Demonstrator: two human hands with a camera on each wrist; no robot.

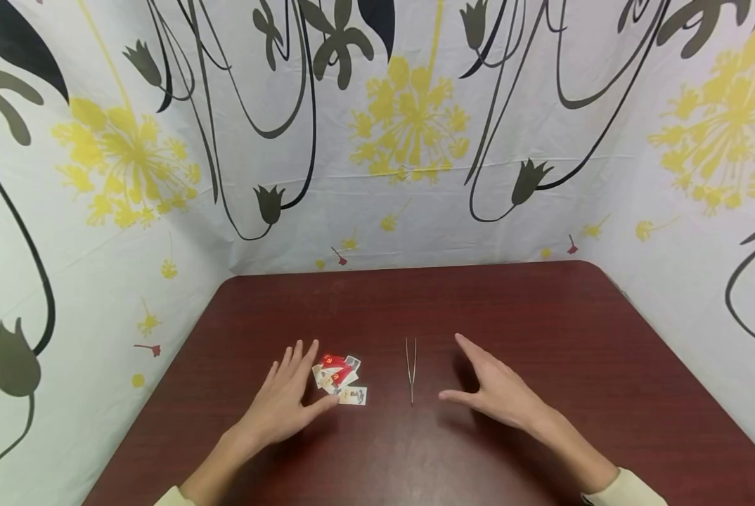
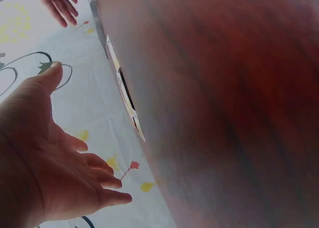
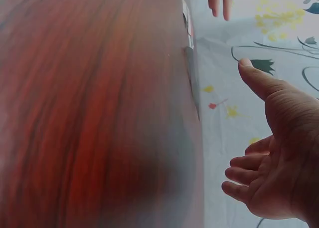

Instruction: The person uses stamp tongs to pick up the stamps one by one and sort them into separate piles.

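Dark-red tabletop (image 1: 510, 302) shows between the spread thumb and fingers of your left hand (image 1: 282, 404), which hovers with nothing in its grasp; your right hand (image 1: 507, 393) mirrors it, thumb well apart from straight or loosely bent fingers, likewise holding nothing. Both wrist views show them raised off the tabletop. Just beside your left fingers lies a pile (image 1: 336, 372) of small papers, stamps by the look, overlapping, some red; one loose stamp (image 1: 354, 396) lies at its near side, and in the head view your thumb tip seems to meet its left end. Between the pile and your right hand, the tweezers (image 1: 411, 372) lie flat, prongs parted and pointing away from you. If you drop the left hand straight down, the thumb would likely drag that loose stamp or shove the pile apart. Overlap is another hazard: one pinch could lift two papers together, and a hard press could crease them. The tweezers, being so thin, might skid if your fingers come at them sideways, or bend if squeezed near the tips. Farther out, your pale sleeves (image 1: 627, 490) could sweep light paper along if you reach across low; patterned cloth (image 1: 276, 251) hangs beyond the far edge.
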